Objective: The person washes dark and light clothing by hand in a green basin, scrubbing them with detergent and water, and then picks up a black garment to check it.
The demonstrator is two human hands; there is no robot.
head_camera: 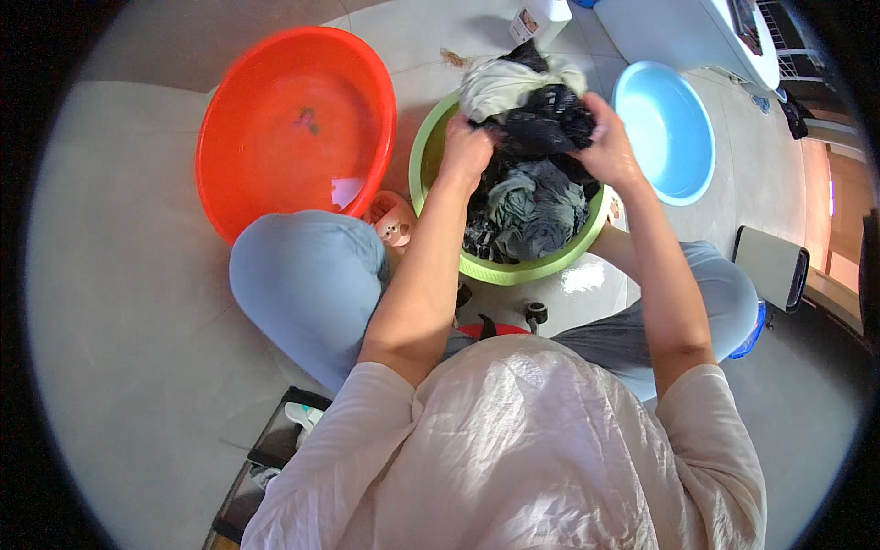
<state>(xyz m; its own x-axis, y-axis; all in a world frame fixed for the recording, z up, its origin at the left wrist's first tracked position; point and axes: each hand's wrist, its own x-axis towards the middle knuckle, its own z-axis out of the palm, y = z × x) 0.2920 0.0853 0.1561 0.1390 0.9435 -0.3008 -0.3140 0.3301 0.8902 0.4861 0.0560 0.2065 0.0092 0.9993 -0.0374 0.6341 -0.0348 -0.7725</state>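
Observation:
A bundle of wet black and white cloth (543,110) is held up between my two hands, over the far part of a light green plastic basin (505,273). My left hand (469,148) grips its left side, and my right hand (608,141) grips its right side. Beneath it in the basin lies more wet dark cloth, with a crumpled grey-green garment (533,206) on top. My fingertips are partly hidden by the cloth.
A large red basin (295,137) stands to the left, a light blue basin (663,134) to the right. A white bottle (540,22) is beyond the green basin. A cream box-like object (770,268) sits by my right knee, a black-framed rack (258,457) at lower left.

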